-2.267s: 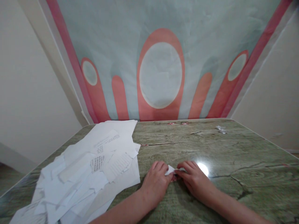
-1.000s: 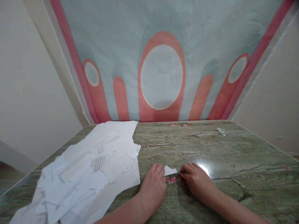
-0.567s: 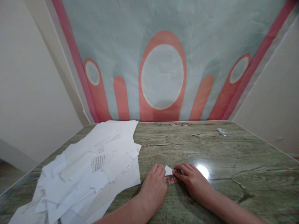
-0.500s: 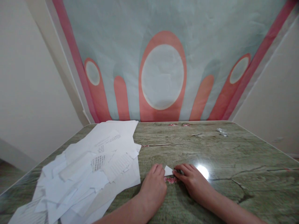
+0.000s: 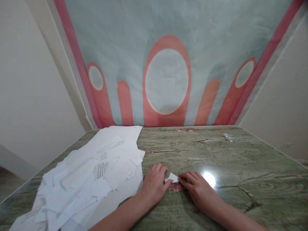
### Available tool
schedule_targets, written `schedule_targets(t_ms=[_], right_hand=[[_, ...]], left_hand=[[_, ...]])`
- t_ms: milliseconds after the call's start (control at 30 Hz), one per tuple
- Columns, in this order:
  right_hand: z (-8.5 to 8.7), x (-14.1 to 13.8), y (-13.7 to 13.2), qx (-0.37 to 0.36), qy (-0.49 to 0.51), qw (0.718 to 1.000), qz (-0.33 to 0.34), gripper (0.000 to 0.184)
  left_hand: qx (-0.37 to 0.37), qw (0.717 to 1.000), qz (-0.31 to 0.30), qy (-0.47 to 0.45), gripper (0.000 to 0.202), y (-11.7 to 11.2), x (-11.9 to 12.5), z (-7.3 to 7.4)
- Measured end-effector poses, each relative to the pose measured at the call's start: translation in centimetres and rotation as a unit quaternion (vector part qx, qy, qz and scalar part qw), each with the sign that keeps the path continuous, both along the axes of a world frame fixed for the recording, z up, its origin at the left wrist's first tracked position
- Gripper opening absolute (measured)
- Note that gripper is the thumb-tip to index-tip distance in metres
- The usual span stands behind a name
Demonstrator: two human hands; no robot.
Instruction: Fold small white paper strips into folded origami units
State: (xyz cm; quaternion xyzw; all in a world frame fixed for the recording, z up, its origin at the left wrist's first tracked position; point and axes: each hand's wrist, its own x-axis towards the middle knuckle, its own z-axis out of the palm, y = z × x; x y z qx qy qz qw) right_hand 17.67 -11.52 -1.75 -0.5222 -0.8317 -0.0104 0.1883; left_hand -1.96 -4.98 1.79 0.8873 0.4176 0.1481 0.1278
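Note:
A small folded piece of white paper (image 5: 173, 177) with a pointed top lies on the wood-patterned table between my hands. My right hand (image 5: 196, 186) pinches its right corner between thumb and fingers. On the other side, my left hand (image 5: 155, 181) has its thumb at the paper's lower left corner, while its fingers are spread away from the thumb, over the tabletop. The underside of the paper is hidden.
A heap of loose white paper sheets and scraps (image 5: 79, 189), some printed, covers the table's left side. Crumpled silvery scraps (image 5: 228, 137) lie at the back right. Behind the table (image 5: 240, 160) hangs a grey-green and coral patterned cloth (image 5: 166, 81).
My left hand has opened, its fingers moving left and away from the thumb, which stays by the paper. My right hand keeps its pinch nearly in place.

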Motion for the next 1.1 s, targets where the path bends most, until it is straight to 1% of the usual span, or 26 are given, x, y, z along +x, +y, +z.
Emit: schedule_targets(t_ms=[133, 233, 433, 567, 700, 800, 900, 1000, 1100], right_hand=[[0.1, 0.0, -0.1, -0.011, 0.029, 1.000, 0.001, 0.038], [0.1, 0.0, -0.1, -0.011, 0.045, 0.999, -0.001, 0.038], [-0.1, 0.1, 0.2, -0.013, 0.106, 0.994, -0.010, 0.028], [-0.9, 0.4, 0.5, -0.019, 0.166, 0.985, -0.036, 0.029], [-1.4, 0.7, 0.8, -0.039, 0.213, 0.975, -0.046, 0.027], [-1.2, 0.7, 1.0, -0.064, 0.244, 0.966, -0.048, 0.023], [-0.8, 0.6, 1.0, -0.077, 0.280, 0.956, -0.046, 0.022], [-0.4, 0.6, 1.0, -0.083, 0.333, 0.938, -0.043, 0.024], [0.1, 0.7, 0.9, -0.102, 0.389, 0.914, -0.056, 0.026]], left_hand=[[-0.026, 0.998, 0.011, -0.055, 0.026, 0.9, 0.1, -1.6], [-0.037, 0.997, 0.014, -0.072, 0.023, 1.1, 0.3, -2.0], [-0.070, 0.994, 0.019, -0.080, 0.018, 1.2, 0.4, -1.6], [-0.074, 0.992, 0.012, -0.104, 0.016, 1.1, 0.4, -1.7], [-0.080, 0.990, -0.003, -0.114, 0.014, 1.2, 0.4, -1.9], [-0.089, 0.988, -0.019, -0.122, 0.012, 1.2, 0.4, -1.8], [-0.114, 0.981, -0.027, -0.154, 0.009, 1.2, 0.4, -1.5], [-0.147, 0.967, -0.027, -0.205, 0.008, 1.1, 0.7, -1.1], [-0.159, 0.957, -0.029, -0.240, 0.007, 1.0, 0.9, -0.6]])
